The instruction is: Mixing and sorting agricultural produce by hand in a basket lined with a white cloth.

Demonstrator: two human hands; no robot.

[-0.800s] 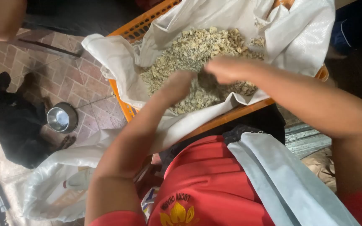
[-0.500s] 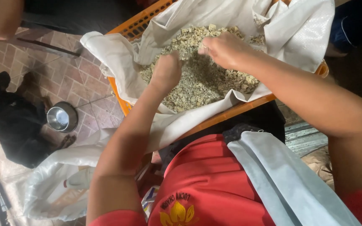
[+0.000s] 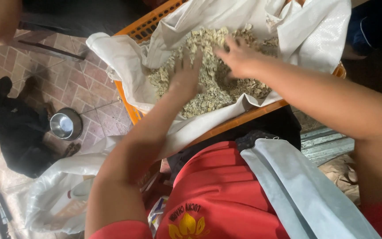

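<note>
Head view, read from left to right. Well to the left of the left hand, a black animal is lying on the tiled floor with a steel bowl just beside it, and a white plastic bag is slumping below the left forearm. The left hand is resting palm down on the heap of pale dried pieces, fingers spread and pressing into its near-left part; nothing is being pinched. The heap is lying directly under and between both hands, cradled in a white woven sack that is lining an orange plastic crate. The material is looking loose, light and dry, likely brittle and crumbling under pressure; it is probably best taken by scooping with cupped palms from below the surface, not by gripping single pieces. The right hand is hovering over or touching the heap's upper middle, just to the right of the left hand, fingers loosely curled and partly open; whether it is holding pieces cannot be told. Both forearms are reaching forward and converging, elbows bent above the red shirt and grey cloth.
</note>
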